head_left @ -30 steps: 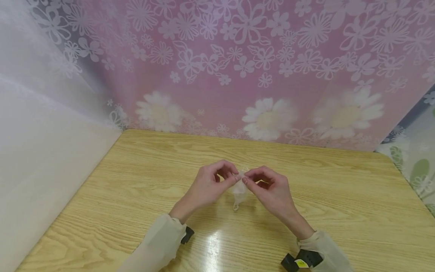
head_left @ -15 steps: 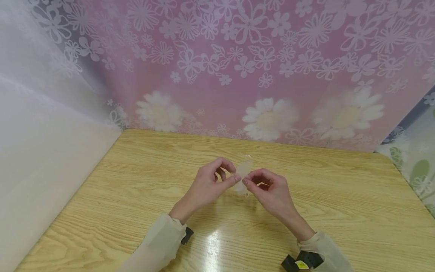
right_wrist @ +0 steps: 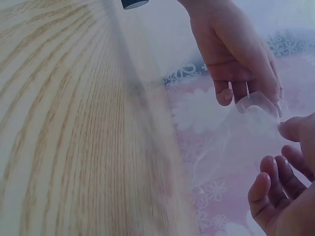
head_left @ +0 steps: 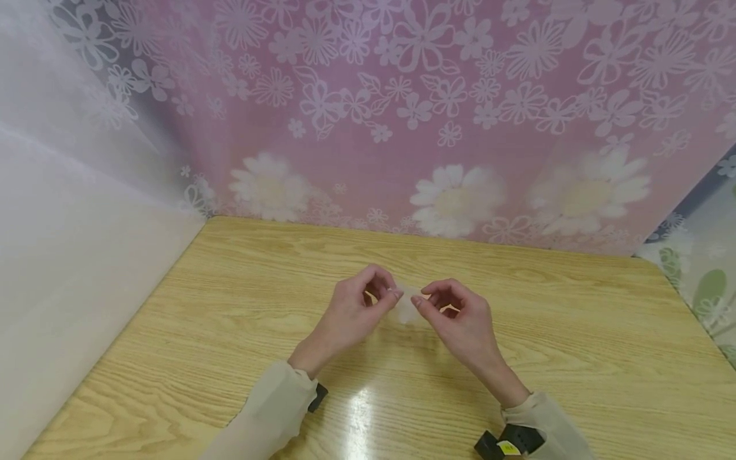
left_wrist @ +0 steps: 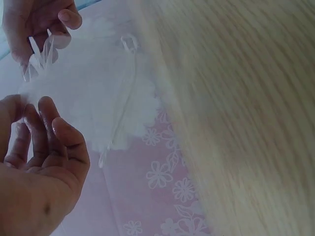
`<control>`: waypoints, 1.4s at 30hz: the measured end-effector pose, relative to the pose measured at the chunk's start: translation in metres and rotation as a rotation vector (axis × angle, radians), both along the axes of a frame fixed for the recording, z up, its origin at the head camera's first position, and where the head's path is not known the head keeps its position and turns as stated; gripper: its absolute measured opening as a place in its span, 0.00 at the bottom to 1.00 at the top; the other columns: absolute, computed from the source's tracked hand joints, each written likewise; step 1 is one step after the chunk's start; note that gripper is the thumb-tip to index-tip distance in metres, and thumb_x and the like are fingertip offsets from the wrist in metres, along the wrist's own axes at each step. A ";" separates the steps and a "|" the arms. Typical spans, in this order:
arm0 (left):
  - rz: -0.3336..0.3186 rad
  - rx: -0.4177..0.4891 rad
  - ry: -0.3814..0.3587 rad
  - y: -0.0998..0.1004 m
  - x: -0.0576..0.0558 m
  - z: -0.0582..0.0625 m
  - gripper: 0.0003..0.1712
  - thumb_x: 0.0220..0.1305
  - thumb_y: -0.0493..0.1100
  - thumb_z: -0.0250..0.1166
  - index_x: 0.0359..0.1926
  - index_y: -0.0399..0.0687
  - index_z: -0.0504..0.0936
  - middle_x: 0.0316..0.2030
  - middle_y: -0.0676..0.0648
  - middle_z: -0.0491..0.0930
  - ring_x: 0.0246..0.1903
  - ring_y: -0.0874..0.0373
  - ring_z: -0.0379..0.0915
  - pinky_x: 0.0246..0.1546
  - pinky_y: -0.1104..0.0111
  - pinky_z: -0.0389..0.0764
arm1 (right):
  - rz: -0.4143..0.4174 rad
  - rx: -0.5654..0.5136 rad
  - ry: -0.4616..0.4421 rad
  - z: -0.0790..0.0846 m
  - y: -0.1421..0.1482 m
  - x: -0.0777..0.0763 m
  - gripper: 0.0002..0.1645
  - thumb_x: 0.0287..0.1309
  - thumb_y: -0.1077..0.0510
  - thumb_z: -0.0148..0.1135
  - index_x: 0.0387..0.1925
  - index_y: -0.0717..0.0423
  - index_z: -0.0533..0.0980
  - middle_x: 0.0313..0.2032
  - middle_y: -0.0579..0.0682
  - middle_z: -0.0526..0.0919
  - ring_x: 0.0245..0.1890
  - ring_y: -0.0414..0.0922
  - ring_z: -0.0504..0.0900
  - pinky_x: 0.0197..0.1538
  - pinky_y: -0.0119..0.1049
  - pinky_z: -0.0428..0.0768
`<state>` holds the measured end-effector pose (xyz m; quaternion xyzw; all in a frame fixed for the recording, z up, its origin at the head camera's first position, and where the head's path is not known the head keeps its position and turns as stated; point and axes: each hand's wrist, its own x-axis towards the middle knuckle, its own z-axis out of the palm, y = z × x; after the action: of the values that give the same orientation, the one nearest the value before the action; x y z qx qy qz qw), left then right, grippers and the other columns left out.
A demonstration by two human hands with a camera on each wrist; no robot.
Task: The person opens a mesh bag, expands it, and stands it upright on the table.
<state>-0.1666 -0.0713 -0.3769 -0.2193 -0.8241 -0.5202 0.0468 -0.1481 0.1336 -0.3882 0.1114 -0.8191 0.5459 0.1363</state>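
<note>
Pouch (left_wrist: 96, 93), perhaps mesh, between both hands (head_left: 353, 306) (head_left: 464, 316).

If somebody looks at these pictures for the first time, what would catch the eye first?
Probably the pink flowered backdrop, spread across the top of the head view behind the wood-grain table. Next, near the middle of the table, the left hand and right hand almost meet, holding a thin, see-through white pouch.

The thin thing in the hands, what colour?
The thin thing is see-through white, clearest in the left wrist view.
</note>
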 end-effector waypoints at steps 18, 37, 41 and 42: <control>0.047 0.191 -0.069 0.000 -0.003 -0.005 0.04 0.72 0.44 0.65 0.41 0.52 0.78 0.34 0.50 0.84 0.34 0.60 0.80 0.37 0.69 0.84 | 0.087 -0.065 -0.109 -0.001 0.000 0.002 0.11 0.65 0.61 0.68 0.48 0.59 0.81 0.37 0.55 0.83 0.32 0.43 0.86 0.33 0.41 0.88; 0.170 0.088 -0.015 -0.001 0.002 -0.005 0.04 0.70 0.41 0.64 0.40 0.51 0.76 0.28 0.52 0.79 0.30 0.62 0.75 0.30 0.72 0.78 | -0.022 -0.187 -0.063 0.002 -0.001 -0.001 0.07 0.63 0.69 0.67 0.42 0.64 0.84 0.32 0.58 0.84 0.26 0.38 0.85 0.30 0.37 0.87; 0.170 0.088 -0.037 0.001 0.003 -0.004 0.05 0.70 0.43 0.65 0.41 0.53 0.76 0.29 0.53 0.79 0.31 0.62 0.76 0.31 0.72 0.79 | -0.029 -0.195 -0.117 0.002 -0.003 -0.001 0.11 0.64 0.62 0.69 0.46 0.62 0.83 0.34 0.54 0.84 0.29 0.42 0.88 0.32 0.38 0.88; 0.167 0.091 -0.043 0.001 0.003 -0.004 0.05 0.71 0.44 0.65 0.40 0.53 0.76 0.29 0.53 0.80 0.31 0.62 0.76 0.32 0.72 0.80 | -0.032 -0.182 -0.132 0.002 -0.004 0.000 0.12 0.64 0.60 0.70 0.47 0.61 0.83 0.35 0.53 0.83 0.30 0.42 0.88 0.33 0.38 0.88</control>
<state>-0.1636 -0.0702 -0.3806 -0.1364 -0.8159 -0.5558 0.0822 -0.1485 0.1298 -0.3859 0.0491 -0.7751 0.6219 0.1004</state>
